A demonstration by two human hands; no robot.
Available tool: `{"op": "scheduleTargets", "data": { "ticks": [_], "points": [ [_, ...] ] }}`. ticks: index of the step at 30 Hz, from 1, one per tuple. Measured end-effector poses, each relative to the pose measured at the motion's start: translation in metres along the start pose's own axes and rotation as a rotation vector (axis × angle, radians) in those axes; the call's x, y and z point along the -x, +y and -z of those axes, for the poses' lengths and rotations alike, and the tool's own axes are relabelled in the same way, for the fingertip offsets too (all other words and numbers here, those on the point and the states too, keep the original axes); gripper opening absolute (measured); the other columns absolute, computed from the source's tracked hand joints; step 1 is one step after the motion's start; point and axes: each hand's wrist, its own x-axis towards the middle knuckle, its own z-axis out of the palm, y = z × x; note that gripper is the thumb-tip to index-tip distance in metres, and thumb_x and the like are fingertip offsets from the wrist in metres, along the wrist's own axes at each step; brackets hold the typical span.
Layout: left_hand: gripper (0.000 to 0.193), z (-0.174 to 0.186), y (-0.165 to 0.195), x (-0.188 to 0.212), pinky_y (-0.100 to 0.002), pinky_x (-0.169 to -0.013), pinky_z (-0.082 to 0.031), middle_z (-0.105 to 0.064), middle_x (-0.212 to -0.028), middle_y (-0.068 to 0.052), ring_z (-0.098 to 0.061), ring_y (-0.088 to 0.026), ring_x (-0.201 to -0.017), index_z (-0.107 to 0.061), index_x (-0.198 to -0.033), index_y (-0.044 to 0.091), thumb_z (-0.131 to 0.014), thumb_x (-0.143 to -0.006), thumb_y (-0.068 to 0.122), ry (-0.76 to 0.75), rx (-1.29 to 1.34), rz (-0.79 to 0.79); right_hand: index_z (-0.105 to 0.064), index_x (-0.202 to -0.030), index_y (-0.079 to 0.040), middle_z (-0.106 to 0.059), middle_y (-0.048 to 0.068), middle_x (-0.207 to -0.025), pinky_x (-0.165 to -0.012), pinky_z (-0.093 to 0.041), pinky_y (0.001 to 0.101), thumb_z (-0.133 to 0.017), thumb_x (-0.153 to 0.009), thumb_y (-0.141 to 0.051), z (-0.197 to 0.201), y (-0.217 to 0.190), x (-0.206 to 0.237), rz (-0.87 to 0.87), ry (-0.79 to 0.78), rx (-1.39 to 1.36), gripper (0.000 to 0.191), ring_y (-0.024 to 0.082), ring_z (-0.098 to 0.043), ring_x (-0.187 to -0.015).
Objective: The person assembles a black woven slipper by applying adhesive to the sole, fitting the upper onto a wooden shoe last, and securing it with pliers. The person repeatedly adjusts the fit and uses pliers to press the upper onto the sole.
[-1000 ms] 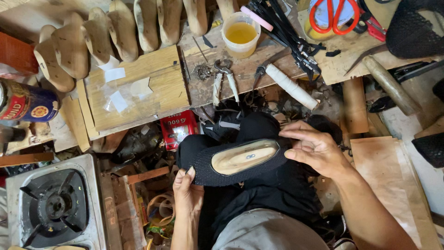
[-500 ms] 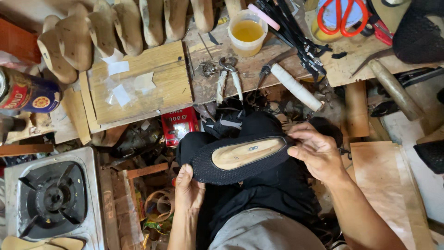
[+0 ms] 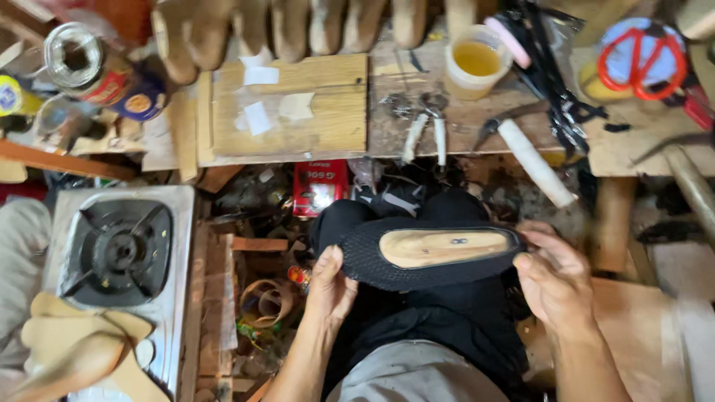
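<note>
Centrally, over my lap, I hold the black mesh shoe upper (image 3: 439, 264) with its wooden last (image 3: 445, 246) sole-side up, apparently so the bottom faces me for working. My left hand (image 3: 333, 283) cups the end nearest the gas stove (image 3: 119, 249), fingers curled under; my right hand (image 3: 553, 277) grips the opposite end, thumb on its rim. Beyond the upper lie pliers (image 3: 424, 134) and a cup of yellow liquid (image 3: 475, 65).
</note>
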Motion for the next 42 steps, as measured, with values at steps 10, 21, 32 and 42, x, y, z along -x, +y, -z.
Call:
{"op": "scheduleTargets", "data": {
  "ticks": [10,21,32,42],
  "points": [
    [0.007,0.003,0.004,0.005,-0.037,-0.094,-0.057,-0.075,-0.112,-0.008,-0.072,-0.019,-0.102,-0.068,-0.102,0.007,-0.067,-0.101,0.014,0.017,0.003,-0.044,-0.071,-0.125,0.003,-0.060,0.018,-0.137,-0.115,-0.047,0.0432,-0.067,-0.097,0.003,-0.012,-0.001,-0.004,0.021,-0.063,0.004,0.029,0.028,-0.061,-0.128],
    [0.014,0.009,0.005,0.006,-0.038,-0.096,-0.057,-0.074,-0.115,-0.010,-0.072,-0.021,-0.104,-0.068,-0.109,0.004,-0.066,-0.100,0.014,0.059,0.002,-0.068,-0.067,-0.131,-0.004,-0.060,0.016,-0.137,-0.116,-0.043,0.0396,-0.066,-0.098,-0.001,-0.028,-0.016,-0.004,0.117,-0.190,0.434,0.033,0.025,-0.057,-0.132],
    [0.014,0.002,0.006,0.005,-0.038,-0.093,-0.058,-0.074,-0.112,-0.009,-0.072,-0.020,-0.101,-0.067,-0.109,0.004,-0.067,-0.099,0.015,0.103,-0.002,-0.024,-0.055,-0.146,-0.009,-0.049,0.016,-0.148,-0.113,-0.053,0.0392,-0.075,-0.078,0.009,-0.043,-0.019,-0.006,0.198,-0.307,0.449,0.073,0.025,-0.057,-0.133],
    [0.016,0.009,0.009,0.005,-0.037,-0.079,-0.062,-0.076,-0.105,-0.008,-0.074,-0.020,-0.091,-0.068,-0.110,0.007,-0.068,-0.096,0.016,0.202,-0.059,0.118,-0.057,-0.141,-0.013,-0.062,0.013,-0.121,-0.092,-0.061,0.0370,-0.077,-0.082,0.010,-0.078,-0.033,-0.008,0.812,-0.383,1.087,0.066,0.027,-0.068,-0.104]
  ]
}}
